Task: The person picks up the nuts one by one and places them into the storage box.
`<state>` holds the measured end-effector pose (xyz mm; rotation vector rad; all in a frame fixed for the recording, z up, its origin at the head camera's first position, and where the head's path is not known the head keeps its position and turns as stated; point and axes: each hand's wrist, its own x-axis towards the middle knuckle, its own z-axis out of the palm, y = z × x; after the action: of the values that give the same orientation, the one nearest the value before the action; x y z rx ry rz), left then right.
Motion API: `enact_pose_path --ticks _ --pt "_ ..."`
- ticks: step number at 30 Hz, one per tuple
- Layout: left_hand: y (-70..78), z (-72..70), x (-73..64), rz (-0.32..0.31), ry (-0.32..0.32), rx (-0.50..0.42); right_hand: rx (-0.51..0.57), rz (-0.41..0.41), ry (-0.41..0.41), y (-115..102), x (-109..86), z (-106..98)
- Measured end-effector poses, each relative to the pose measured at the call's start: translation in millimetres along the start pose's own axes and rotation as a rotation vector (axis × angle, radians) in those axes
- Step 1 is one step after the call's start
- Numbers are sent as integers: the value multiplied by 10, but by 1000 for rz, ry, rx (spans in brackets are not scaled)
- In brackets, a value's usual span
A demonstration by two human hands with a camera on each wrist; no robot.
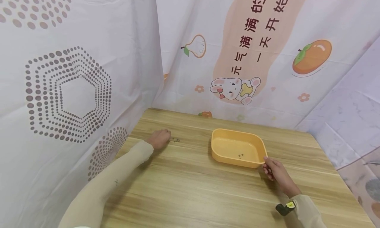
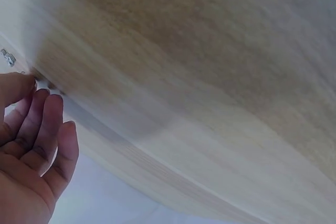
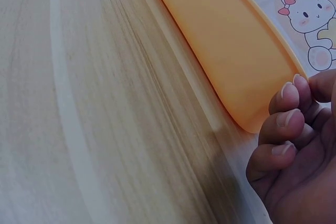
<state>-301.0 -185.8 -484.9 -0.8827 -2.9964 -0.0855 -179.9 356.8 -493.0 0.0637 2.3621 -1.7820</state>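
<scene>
Small silvery metal pieces [image 1: 176, 140]: loose in a little cluster on light-brown wood-grain table [image 1: 178, 188], just right of left hand [image 1: 159, 139]. From the left: white cloth curtain [image 1: 139, 40] with brown dotted hexagon print. Next, beige sleeve [image 1: 124, 168] on left arm, stretched out to far left part of table. Left hand: fingers bent, thumb tip close to index finger; cannot tell about any piece pinched between. In left wrist view, pieces just past the thumb, too blurred for exact shape. Behind, white curtain [image 1: 190, 20] with rabbit, fruit and lettering. Then yellow-orange rectangular plastic tray [image 1: 228, 149], rounded corners, upright on table, well apart from loose cluster; a few more small pieces [image 1: 242, 154] on tray floor, toward near side. At tray's near right corner, right hand [image 1: 277, 173]: pinching rim between thumb and fingertips, remaining fingers curled below. At right wrist, black device [image 1: 286, 208] with yellow label.
</scene>
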Motion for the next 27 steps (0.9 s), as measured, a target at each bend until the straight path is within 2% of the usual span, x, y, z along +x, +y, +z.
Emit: enact_pose_path --ticks 10,19,27 --pt "18 -65 -23 -7 39 -73 -4 12 0 -29 -7 2" --pt "-6 -54 6 31 89 -96 7 12 -2 -18 -1 0" --pt "39 -126 4 33 89 -101 17 3 -11 -24 -2 -5"
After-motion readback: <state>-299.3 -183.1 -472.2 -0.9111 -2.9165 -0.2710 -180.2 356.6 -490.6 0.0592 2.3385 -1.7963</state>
